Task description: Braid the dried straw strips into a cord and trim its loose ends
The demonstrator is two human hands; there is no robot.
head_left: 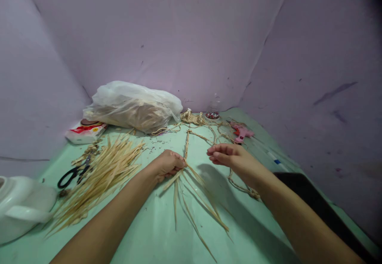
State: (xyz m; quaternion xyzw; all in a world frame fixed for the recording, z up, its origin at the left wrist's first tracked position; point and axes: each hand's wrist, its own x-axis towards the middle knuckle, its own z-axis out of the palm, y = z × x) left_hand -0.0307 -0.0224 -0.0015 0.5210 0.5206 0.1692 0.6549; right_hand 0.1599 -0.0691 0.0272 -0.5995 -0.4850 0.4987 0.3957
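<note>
A straw braid [187,146] lies near the middle of the green table [158,216], its loose ends fanning toward six o'clock. The left hand [170,165] pinches it; the right hand [227,154], empty, hovers at about two o'clock, fingers slightly curled. Straw strips [110,176] and scissors [73,175] lie toward nine o'clock, a plastic bag [134,106] at eleven, a pink glue gun [242,132] at two.
</note>
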